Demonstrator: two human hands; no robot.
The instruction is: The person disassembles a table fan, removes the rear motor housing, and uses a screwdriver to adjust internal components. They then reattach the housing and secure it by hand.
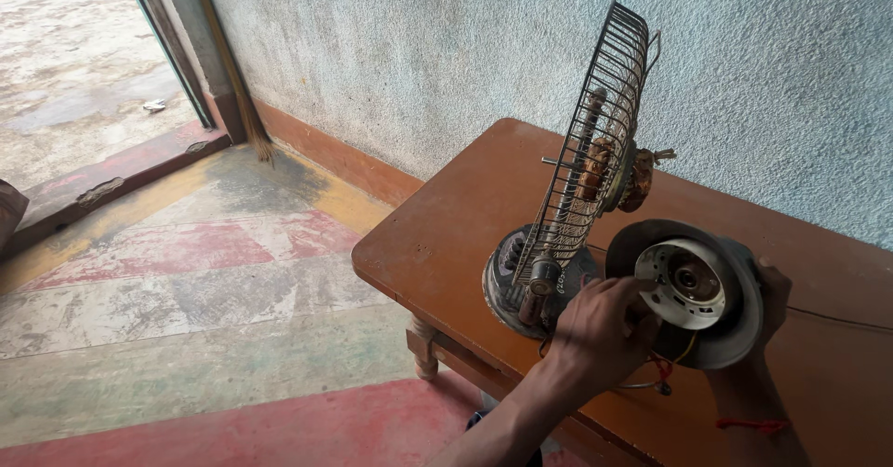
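Across the upper right of the frame runs a rough pale wall (446, 48), and below it, over the left half, lies a worn floor (186, 318) with faded red, yellow and green paint. At the upper left an open doorway (74, 67) shows wet ground outside, and a thin broom (244, 104) leans by its frame.

A brown wooden table (446, 234) fills the lower right of the frame. On it, near the centre right, stands a dismantled table fan: a dark wire guard (595, 132) rises upright and a little tilted, with the rusty motor (614, 171) behind its hub, above a round grey base (521, 286).

Just right of the base, at the lower right, is a round dark cover (735, 327) with a white round part (686, 284) in its middle. The right hand (772, 295) holds the cover from behind at its right rim; its fingers are mostly hidden, so I cannot tell how they close. The left hand (595, 327) reaches from below, its fingers bent and close together, the tips touching the left edge of the white part. Red and yellow wires (665, 369) hang under the cover. A red thread (752, 424) circles the right wrist.
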